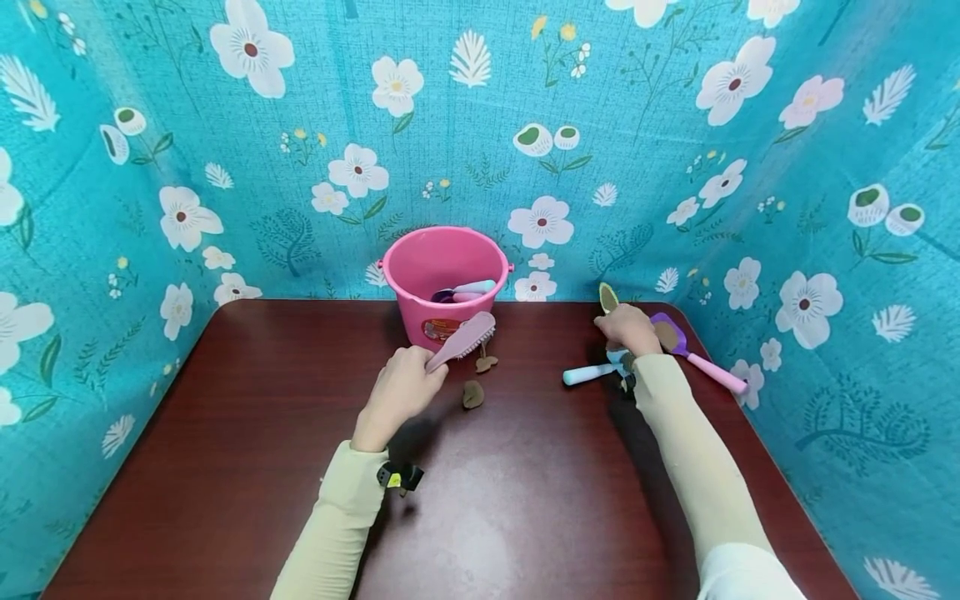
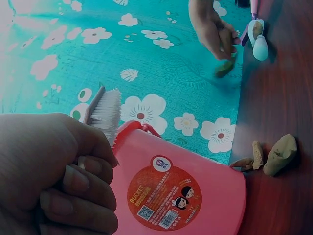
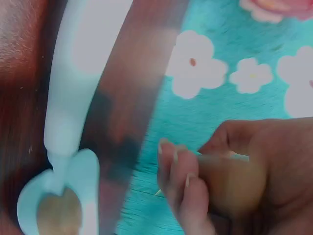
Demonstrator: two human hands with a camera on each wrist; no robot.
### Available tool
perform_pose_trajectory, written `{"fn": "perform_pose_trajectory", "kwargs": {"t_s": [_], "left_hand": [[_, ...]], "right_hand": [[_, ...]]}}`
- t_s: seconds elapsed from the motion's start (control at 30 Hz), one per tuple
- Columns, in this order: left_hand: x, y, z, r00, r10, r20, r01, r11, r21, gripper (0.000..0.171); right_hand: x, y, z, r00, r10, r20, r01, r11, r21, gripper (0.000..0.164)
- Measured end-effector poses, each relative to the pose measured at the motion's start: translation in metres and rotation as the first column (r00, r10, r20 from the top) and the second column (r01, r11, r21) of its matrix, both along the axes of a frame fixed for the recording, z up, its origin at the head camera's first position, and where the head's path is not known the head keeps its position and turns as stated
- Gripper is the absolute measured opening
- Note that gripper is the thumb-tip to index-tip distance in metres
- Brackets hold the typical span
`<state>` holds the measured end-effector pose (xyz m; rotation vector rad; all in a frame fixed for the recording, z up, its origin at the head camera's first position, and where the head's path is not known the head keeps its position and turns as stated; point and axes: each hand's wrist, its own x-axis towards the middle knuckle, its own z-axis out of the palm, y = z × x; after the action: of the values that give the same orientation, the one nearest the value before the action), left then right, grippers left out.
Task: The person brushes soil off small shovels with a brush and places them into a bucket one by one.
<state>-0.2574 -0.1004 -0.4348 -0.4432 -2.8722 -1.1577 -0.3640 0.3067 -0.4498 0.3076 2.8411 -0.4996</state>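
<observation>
My left hand (image 1: 403,387) grips a pink brush (image 1: 467,335) with white bristles, held in front of a pink bucket (image 1: 408,310). In the left wrist view its fingers curl round the handle, and the bristles (image 2: 106,112) stand up beside the bucket's rim. At the table's back right, my right hand (image 1: 630,327) holds a brown piece (image 3: 232,183), blurred in the right wrist view; a green-edged brown end (image 1: 608,297) sticks out past the fingers. Below that hand lies a light blue shovel (image 1: 590,373) with a brown lump on its blade, partly hidden by the wrist.
A purple shovel (image 1: 678,335) with a pink handle and a brown patch on its blade lies at the right table edge. Brown lumps (image 1: 472,394) lie before the bucket. Several tool handles (image 1: 474,287) lean inside it. Flowered blue cloth (image 1: 450,150) walls the table's back and sides.
</observation>
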Motion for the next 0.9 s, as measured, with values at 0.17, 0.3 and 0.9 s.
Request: {"fn": "perform_pose_trajectory", "kwargs": {"t_s": [0.17, 0.3, 0.9], "left_hand": [[-0.002, -0.001, -0.002, 1.000, 0.006, 0.008, -0.006, 1.000, 0.004, 0.030], [-0.003, -0.001, -0.003, 1.000, 0.002, 0.018, -0.003, 1.000, 0.008, 0.027], [0.003, 0.016, -0.008, 0.999, -0.044, -0.015, 0.045, 0.998, 0.038, 0.033]], "right_hand": [[0.024, -0.013, 0.007, 0.961, 0.167, -0.222, -0.158, 0.986, 0.058, 0.030], [0.045, -0.034, 0.011, 0.920, 0.265, -0.288, -0.251, 0.964, 0.087, 0.023], [0.114, -0.129, 0.062, 0.791, 0.485, -0.373, -0.515, 0.857, 0.023, 0.020]]}}
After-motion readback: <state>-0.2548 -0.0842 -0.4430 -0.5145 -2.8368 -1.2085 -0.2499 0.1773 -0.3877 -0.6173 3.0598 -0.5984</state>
